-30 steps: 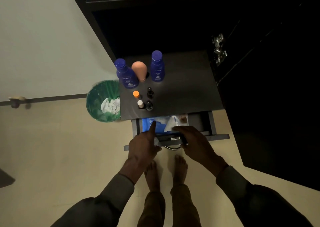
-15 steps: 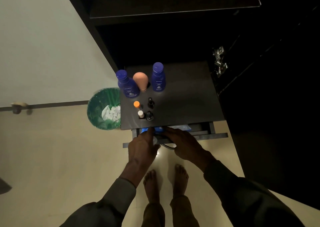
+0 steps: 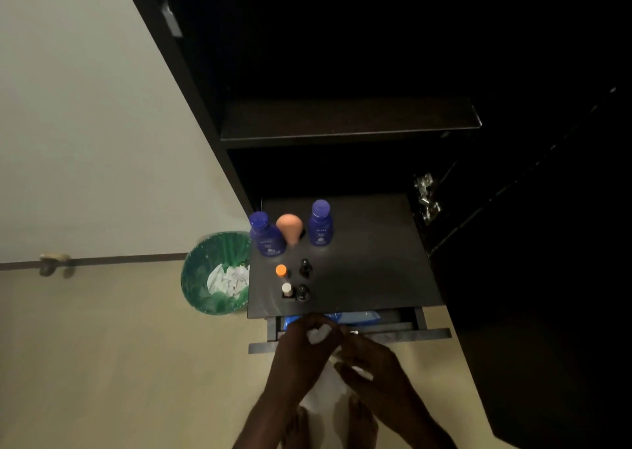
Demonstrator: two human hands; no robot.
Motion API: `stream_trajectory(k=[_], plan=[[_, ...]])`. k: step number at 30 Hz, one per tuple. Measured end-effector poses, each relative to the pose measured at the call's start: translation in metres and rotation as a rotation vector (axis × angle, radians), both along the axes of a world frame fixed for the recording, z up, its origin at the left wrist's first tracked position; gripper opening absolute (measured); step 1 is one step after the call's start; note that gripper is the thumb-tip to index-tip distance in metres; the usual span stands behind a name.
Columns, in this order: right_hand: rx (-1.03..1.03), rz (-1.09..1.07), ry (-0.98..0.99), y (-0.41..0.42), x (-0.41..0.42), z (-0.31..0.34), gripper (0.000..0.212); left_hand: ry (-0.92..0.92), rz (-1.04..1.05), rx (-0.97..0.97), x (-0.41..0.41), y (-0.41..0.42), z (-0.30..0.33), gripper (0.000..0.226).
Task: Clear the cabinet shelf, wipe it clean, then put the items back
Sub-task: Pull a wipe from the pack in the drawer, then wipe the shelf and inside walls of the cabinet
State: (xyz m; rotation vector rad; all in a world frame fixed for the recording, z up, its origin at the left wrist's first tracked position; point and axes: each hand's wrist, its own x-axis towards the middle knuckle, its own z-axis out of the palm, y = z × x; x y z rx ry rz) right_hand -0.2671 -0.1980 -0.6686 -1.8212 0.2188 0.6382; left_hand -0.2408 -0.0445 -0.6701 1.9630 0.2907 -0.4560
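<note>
On the dark cabinet shelf stand two blue lotion bottles, a peach bottle between them, and several small bottles near the front left. Below the shelf a drawer is open a little, with a blue pack inside. My left hand and right hand meet in front of the drawer, both gripping a white wipe that hangs between them.
A green waste bin with crumpled white tissues stands left of the cabinet on the beige floor. An upper shelf juts out above. A dark open door with metal hinges is on the right. My bare feet are below the hands.
The drawer has been pushed most of the way in. Both hands have drawn back from it and now hold a white wipe between them. The view has tilted upward.
</note>
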Motion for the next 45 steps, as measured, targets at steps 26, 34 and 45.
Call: stream_trajectory(k=[26, 34, 45], plan=[[0.427, -0.259, -0.279, -0.043, 0.053, 0.274, 0.024, -0.216, -0.22, -0.252, 0.043, 0.022, 0.288, 0.046], [0.311, -0.332, -0.511, -0.048, 0.047, 0.382, 0.017, -0.299, -0.384, -0.073, 0.045, 0.024, 0.386, 0.031], [0.197, -0.153, -0.804, -0.072, 0.065, 0.481, 0.024, -0.473, -0.412, -0.154, 0.041, 0.0, 0.475, 0.008]])
